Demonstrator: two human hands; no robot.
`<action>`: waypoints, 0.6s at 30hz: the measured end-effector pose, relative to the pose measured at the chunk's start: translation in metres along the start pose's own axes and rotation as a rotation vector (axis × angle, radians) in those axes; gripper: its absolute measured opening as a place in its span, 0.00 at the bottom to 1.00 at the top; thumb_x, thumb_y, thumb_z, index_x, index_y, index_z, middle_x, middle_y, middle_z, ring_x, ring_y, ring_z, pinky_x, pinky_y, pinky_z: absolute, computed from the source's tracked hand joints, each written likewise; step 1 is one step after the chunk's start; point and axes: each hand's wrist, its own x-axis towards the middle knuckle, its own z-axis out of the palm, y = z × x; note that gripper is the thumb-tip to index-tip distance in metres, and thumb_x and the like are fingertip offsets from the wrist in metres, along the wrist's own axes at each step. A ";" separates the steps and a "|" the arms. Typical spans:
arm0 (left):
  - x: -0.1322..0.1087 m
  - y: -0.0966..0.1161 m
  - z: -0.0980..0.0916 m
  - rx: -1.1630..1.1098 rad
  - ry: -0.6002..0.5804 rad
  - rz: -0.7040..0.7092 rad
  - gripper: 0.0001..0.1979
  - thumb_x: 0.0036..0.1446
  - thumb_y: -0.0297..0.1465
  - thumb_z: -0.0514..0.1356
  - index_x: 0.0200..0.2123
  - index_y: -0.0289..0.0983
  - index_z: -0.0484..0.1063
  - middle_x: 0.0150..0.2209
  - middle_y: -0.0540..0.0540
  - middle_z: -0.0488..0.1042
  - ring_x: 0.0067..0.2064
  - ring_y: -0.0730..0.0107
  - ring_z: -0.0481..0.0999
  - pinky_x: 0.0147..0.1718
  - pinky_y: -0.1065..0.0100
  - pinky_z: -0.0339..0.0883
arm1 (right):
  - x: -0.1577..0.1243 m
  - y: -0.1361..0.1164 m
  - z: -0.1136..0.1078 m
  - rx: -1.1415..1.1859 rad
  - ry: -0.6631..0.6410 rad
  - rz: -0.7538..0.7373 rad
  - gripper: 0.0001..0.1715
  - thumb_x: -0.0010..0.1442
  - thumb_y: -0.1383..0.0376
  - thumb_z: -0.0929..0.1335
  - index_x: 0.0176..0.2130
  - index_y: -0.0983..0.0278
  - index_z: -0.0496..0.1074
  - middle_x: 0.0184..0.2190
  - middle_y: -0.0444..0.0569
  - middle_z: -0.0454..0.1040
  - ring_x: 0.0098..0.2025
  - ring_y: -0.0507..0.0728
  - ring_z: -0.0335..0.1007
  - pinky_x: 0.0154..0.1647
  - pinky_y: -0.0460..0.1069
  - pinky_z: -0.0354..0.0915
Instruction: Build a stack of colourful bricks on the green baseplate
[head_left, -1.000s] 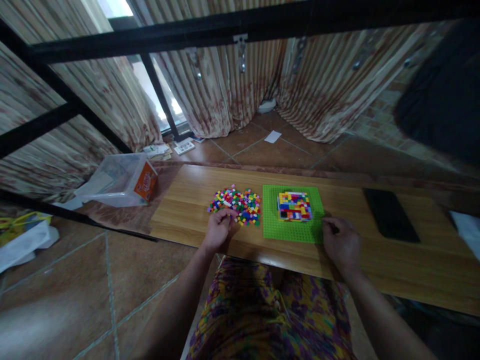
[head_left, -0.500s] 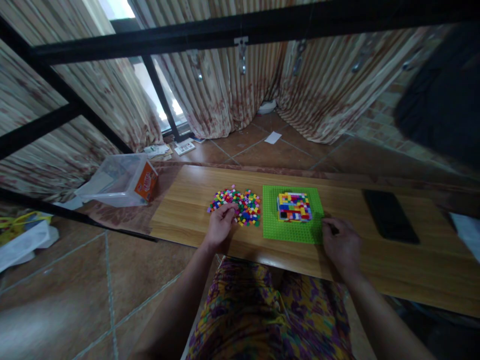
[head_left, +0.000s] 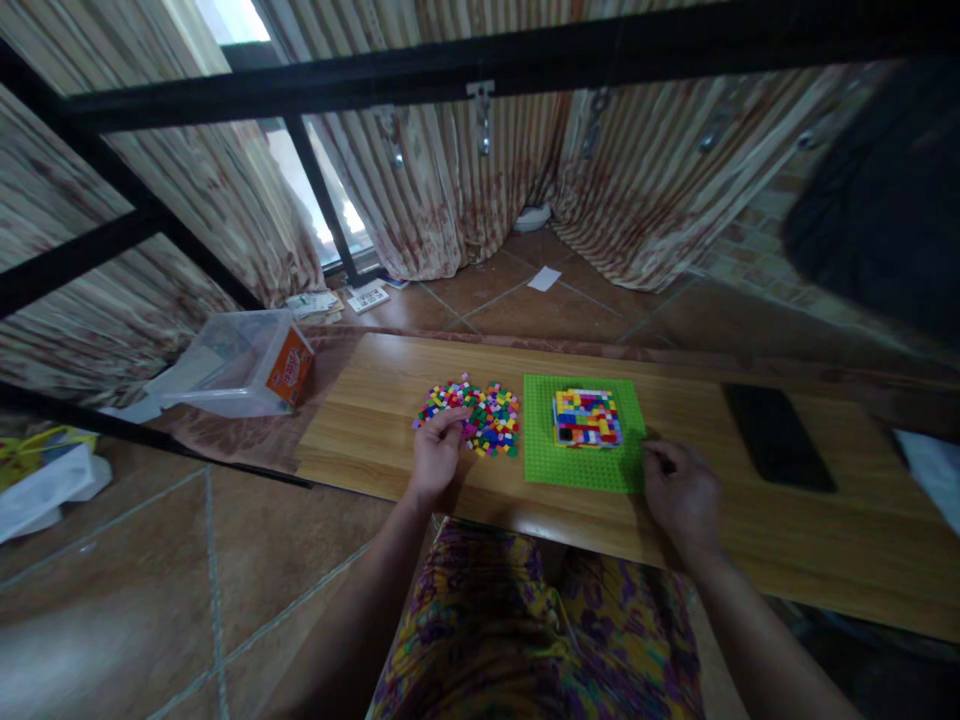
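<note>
A pile of small multicoloured bricks [head_left: 491,420] lies on the wooden table [head_left: 360,430]. My left hand [head_left: 439,450] is at the pile's near left edge, thumb and fingers pinched together; anything between the fingertips is too small to make out. Right of the pile lies a green baseplate [head_left: 581,470], bearing a rectangular block of many-coloured bricks [head_left: 589,418]. At the baseplate's right edge rests my right hand [head_left: 682,490], its fingers curled closed, and whatever they may hold is hidden.
A dark flat object [head_left: 778,437] lies on the table at the right, with a paper [head_left: 932,470] beyond it. A clear plastic bin [head_left: 232,365] with an orange label stands left of the table. Black metal bars [head_left: 420,80] cross in front of the curtains.
The view has shifted very slightly. Both hands stay in nearly the same places, the left at the pile and the right at the baseplate's edge.
</note>
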 end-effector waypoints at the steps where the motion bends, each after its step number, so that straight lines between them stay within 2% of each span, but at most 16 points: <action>1: 0.000 -0.001 0.001 0.000 0.014 0.003 0.11 0.53 0.34 0.60 0.37 0.37 0.77 0.29 0.48 0.76 0.23 0.76 0.68 0.23 0.71 0.64 | 0.000 0.000 0.000 -0.002 0.001 -0.001 0.17 0.59 0.58 0.62 0.34 0.64 0.75 0.36 0.55 0.76 0.36 0.59 0.71 0.38 0.52 0.66; 7: -0.001 -0.001 0.000 -0.042 0.095 0.007 0.11 0.50 0.34 0.61 0.37 0.37 0.78 0.33 0.47 0.78 0.25 0.75 0.70 0.25 0.71 0.66 | 0.000 0.001 0.000 0.000 0.015 -0.025 0.17 0.59 0.58 0.62 0.34 0.64 0.75 0.35 0.54 0.76 0.36 0.59 0.72 0.38 0.52 0.66; 12: -0.004 0.003 -0.018 0.021 0.299 0.043 0.15 0.51 0.37 0.62 0.40 0.35 0.76 0.35 0.46 0.78 0.31 0.71 0.73 0.30 0.70 0.68 | -0.001 0.002 0.000 -0.007 0.017 -0.039 0.17 0.59 0.57 0.62 0.34 0.64 0.75 0.35 0.55 0.76 0.37 0.60 0.72 0.40 0.53 0.67; 15: -0.003 0.000 -0.034 0.174 0.441 0.060 0.17 0.55 0.36 0.59 0.46 0.36 0.74 0.36 0.45 0.77 0.35 0.68 0.75 0.37 0.67 0.70 | -0.001 0.002 -0.001 0.002 0.020 -0.035 0.18 0.59 0.57 0.61 0.34 0.64 0.75 0.36 0.55 0.76 0.37 0.60 0.72 0.40 0.54 0.67; 18: 0.001 -0.005 -0.044 0.303 0.432 0.105 0.18 0.58 0.33 0.56 0.50 0.37 0.71 0.43 0.42 0.76 0.44 0.65 0.75 0.48 0.61 0.69 | -0.001 0.002 -0.001 0.011 0.014 -0.045 0.17 0.59 0.57 0.61 0.34 0.63 0.75 0.35 0.55 0.76 0.37 0.60 0.72 0.40 0.54 0.66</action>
